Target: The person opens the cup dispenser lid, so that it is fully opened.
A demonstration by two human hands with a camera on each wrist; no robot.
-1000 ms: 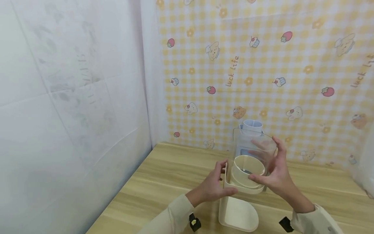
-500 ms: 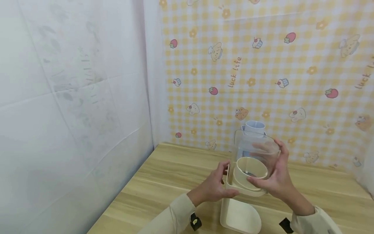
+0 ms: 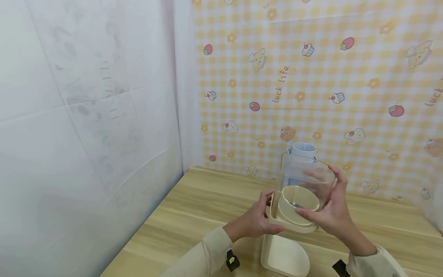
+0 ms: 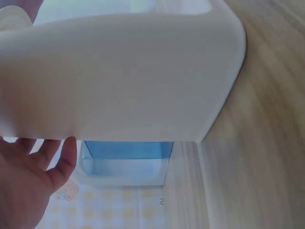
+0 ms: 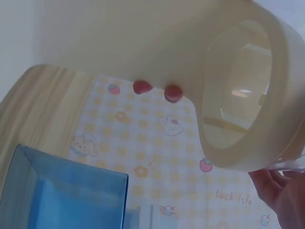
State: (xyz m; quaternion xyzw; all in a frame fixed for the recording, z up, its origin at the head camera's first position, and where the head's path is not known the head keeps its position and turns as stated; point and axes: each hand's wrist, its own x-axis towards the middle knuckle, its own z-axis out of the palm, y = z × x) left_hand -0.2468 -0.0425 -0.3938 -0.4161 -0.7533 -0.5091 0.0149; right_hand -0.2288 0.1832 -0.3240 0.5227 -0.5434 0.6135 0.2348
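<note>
Both hands hold a cream plastic holder (image 3: 294,227) up above the table, tilted, with a round cream cup (image 3: 288,211) at its front and a clear see-through panel (image 3: 294,165) rising behind. My left hand (image 3: 257,220) grips its left side, thumb at the lower front edge and fingers behind. With my right hand (image 3: 330,211) I grip the right side, thumb on the cup's wall and fingers at the panel's far edge. The left wrist view shows fingertips against the broad cream wall (image 4: 128,76). Through the cup's ring (image 5: 286,90) the right wrist view shows an opening.
A cream tray (image 3: 285,254) with a rounded end lies on the wooden table (image 3: 194,219) just below the held holder. Behind it stands a similar blue holder (image 3: 304,149) with a blue bin (image 5: 78,200). A yellow checked cloth (image 3: 235,73) hangs at the back, a white curtain (image 3: 114,127) at left.
The head view has swung slightly left, so everything sits a little further right. Both hands keep their grip on the holder in nearly the same pose.
</note>
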